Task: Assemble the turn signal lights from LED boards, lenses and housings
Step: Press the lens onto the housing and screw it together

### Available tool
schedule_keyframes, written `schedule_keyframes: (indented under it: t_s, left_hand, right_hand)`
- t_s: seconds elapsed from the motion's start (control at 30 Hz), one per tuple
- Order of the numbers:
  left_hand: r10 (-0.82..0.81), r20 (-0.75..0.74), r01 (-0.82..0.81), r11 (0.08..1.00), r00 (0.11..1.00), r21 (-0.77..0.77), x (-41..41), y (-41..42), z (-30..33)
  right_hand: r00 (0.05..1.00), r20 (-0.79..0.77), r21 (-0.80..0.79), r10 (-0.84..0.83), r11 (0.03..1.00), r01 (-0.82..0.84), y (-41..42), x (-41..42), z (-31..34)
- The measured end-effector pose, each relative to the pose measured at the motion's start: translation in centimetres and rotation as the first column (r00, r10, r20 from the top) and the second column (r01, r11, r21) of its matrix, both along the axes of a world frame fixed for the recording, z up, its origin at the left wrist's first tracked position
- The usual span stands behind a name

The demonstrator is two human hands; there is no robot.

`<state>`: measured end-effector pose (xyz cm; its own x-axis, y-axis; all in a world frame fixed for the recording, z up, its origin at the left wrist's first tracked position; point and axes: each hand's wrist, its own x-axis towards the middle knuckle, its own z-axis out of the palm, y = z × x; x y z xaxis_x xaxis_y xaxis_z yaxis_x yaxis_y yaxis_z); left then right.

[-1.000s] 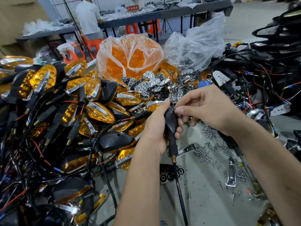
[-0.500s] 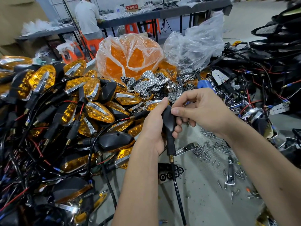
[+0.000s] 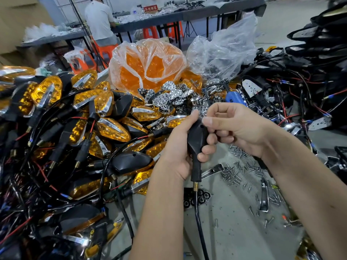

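Observation:
My left hand (image 3: 178, 147) grips a black turn signal housing (image 3: 197, 136) upright by its body, with the rubber stem and black cable (image 3: 200, 228) hanging down toward me. My right hand (image 3: 236, 128) is at the housing's upper right side, its thumb and fingers curled against it near a small hole; what they pinch is hidden. Behind the hands lies a heap of chrome reflectors (image 3: 169, 96). A clear bag of orange lenses (image 3: 148, 68) stands further back.
A big pile of finished amber lights with black wiring (image 3: 75, 119) fills the left. Loose screws (image 3: 238, 167) and chrome trims (image 3: 263, 196) lie on the grey table at right. Black housings with wires (image 3: 300, 91) crowd the far right. A person in white stands at a distant table (image 3: 99, 21).
Both hands have lifted the housing slightly, and my right hand's fingers have shifted a little higher along its upper edge.

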<state>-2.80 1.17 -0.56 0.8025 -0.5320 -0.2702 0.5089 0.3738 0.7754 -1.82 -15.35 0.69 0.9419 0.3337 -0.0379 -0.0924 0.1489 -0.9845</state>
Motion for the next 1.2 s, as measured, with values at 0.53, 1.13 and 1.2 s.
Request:
schedule_keyframes:
  t_s: [0.53, 1.13, 1.2]
  left_hand:
    - [0.048, -0.227, -0.099, 0.970, 0.973, -0.223, 0.4, 0.1, -0.3]
    - [0.328, -0.220, -0.321, 0.945, 0.919, 0.065, 0.8, 0.3, -0.4]
    - [0.329, -0.220, -0.325, 0.944, 0.919, 0.054, 0.9, 0.4, -0.3]
  right_hand:
    - [0.795, 0.525, -0.850, -0.306, -0.136, 0.509, -1.7, 0.7, -1.3]
    - [0.817, 0.532, -0.378, -0.223, 0.801, 0.464, -4.0, 1.0, 0.9]
    - [0.829, 0.467, -0.228, -0.307, 0.865, 0.448, -3.6, 1.0, 1.8]
